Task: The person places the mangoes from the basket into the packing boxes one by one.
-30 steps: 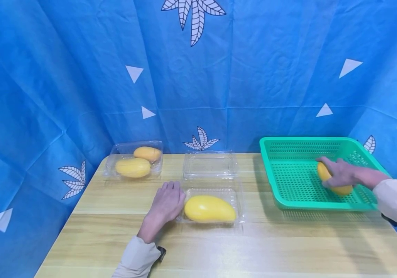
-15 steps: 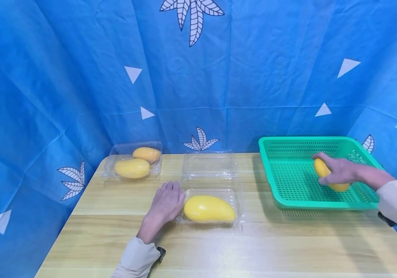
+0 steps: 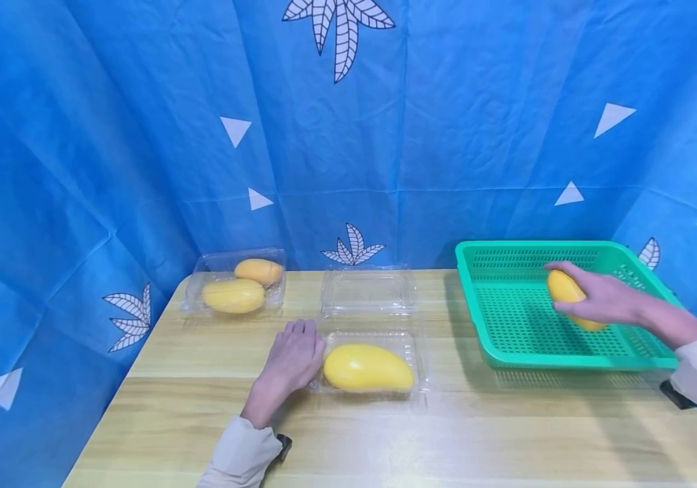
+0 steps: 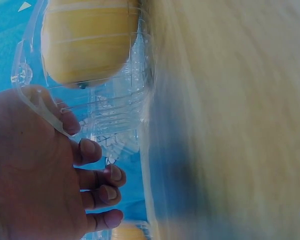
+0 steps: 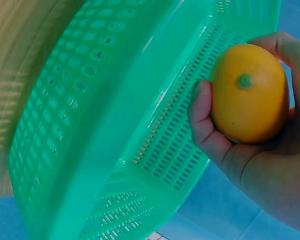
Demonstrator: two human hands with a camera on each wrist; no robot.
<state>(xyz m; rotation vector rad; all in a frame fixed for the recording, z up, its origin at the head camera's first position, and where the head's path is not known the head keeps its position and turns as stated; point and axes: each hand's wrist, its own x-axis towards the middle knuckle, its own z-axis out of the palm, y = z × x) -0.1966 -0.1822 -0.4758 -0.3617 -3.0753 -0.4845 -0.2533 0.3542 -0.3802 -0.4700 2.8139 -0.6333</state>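
Note:
In the head view my right hand grips an orange-yellow mango above the floor of the green basket. The right wrist view shows the same mango end-on, thumb and fingers curled round it. My left hand is at the left edge of an open clear plastic clamshell box. Seen from the left wrist, its thumb and index finger pinch the box's rim, the other fingers curled below. A large yellow mango lies in that box, its lid folded back.
At the back left of the wooden table stands a second clear box, holding a yellow mango and a smaller orange one. A blue patterned curtain hangs behind and at the sides.
My right hand has lifted the mango up from the basket's floor, shifting slightly left and away from me. The left hand and the boxes have stayed where they were.

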